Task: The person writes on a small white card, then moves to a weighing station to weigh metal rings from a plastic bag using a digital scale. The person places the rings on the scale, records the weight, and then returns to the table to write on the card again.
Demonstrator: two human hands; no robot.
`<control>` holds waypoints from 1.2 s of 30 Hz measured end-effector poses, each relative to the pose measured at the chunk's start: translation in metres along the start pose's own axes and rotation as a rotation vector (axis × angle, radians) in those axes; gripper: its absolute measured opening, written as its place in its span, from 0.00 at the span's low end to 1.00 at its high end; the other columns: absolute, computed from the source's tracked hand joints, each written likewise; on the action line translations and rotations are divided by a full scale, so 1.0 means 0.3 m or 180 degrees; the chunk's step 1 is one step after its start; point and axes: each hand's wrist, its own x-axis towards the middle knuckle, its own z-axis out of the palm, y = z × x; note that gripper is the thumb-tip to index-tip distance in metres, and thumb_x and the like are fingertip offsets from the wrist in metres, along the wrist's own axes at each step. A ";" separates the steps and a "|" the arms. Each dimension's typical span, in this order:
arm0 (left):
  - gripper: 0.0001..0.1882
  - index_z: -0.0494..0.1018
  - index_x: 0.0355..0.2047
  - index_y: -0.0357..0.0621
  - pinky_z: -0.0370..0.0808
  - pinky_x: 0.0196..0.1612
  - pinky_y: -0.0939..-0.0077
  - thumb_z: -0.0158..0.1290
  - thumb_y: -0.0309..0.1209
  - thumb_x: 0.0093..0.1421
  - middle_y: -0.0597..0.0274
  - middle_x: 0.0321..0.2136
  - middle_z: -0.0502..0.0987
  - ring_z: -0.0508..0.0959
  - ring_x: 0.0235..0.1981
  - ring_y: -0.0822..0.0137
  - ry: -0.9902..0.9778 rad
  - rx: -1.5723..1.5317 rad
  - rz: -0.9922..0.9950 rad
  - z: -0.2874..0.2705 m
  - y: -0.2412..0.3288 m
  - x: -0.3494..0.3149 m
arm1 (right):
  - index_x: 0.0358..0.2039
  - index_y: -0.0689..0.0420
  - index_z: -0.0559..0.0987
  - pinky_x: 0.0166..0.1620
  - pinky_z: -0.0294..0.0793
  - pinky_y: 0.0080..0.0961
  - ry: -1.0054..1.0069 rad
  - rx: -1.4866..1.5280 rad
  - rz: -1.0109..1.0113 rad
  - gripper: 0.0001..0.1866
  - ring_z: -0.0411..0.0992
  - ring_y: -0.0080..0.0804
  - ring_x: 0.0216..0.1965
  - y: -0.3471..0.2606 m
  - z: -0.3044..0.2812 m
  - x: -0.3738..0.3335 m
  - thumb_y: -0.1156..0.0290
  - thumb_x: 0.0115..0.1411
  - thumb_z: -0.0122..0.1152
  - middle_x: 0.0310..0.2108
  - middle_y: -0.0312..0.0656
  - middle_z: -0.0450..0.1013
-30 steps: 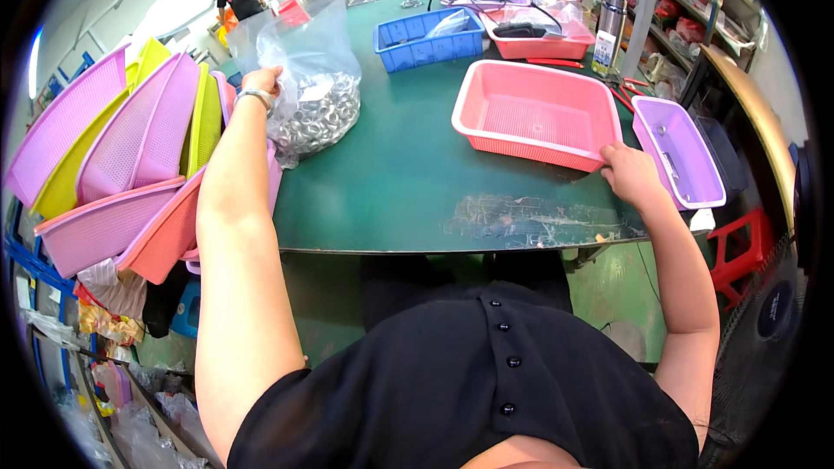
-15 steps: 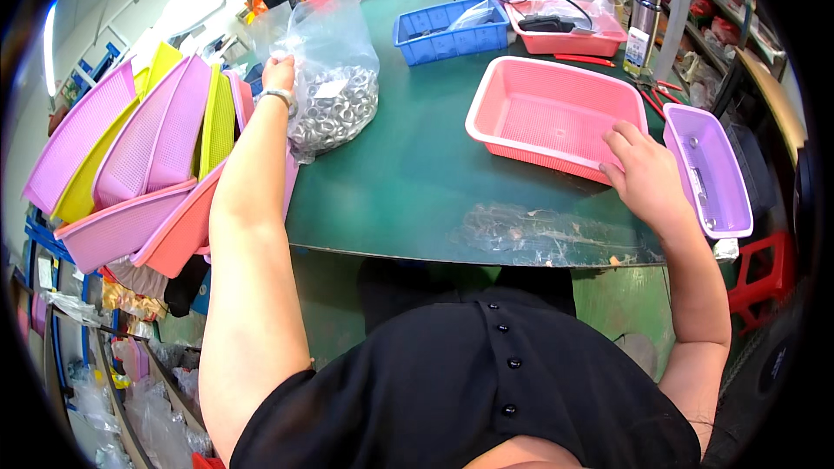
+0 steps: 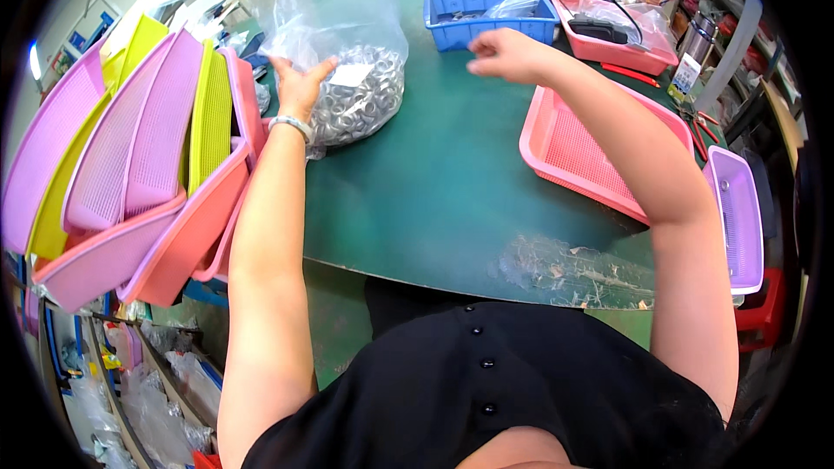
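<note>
A clear plastic bag (image 3: 334, 22) full of small silvery metal rings (image 3: 369, 91) stands on the green table, left of its middle, with a white label among the rings. My left hand (image 3: 300, 91) is at the bag's near left side, thumb and fingers spread apart, touching the plastic. My right hand (image 3: 506, 56) hovers over the table between the bag and a pink plastic basket (image 3: 569, 143), just in front of a blue basket (image 3: 443, 33). Its fingers are curled in, and nothing shows in them. The right forearm crosses over the pink basket and hides part of it.
Purple, yellow-green and pink baskets (image 3: 161, 122) are stacked at the left. A purple basket (image 3: 743, 274) lies at the right edge, near red-handled pliers (image 3: 698, 135). Behind stand a pink basket (image 3: 621, 54) with a black object and a steel flask (image 3: 698, 37).
My right hand has left the pink basket's rim and moved left and away from me. My left hand has released the bag's upper edge and spread its fingers. The view has shifted slightly.
</note>
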 end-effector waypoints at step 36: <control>0.08 0.67 0.23 0.45 0.60 0.20 0.81 0.48 0.32 0.58 0.71 0.16 0.64 0.63 0.16 0.75 0.0036 -0.2636 -0.1632 0.132 0.411 -0.247 | 0.52 0.64 0.62 0.29 0.72 0.28 0.0555 0.1468 0.1049 0.31 0.69 0.34 0.31 0.006 0.009 -0.040 0.71 0.48 0.59 0.38 0.46 0.69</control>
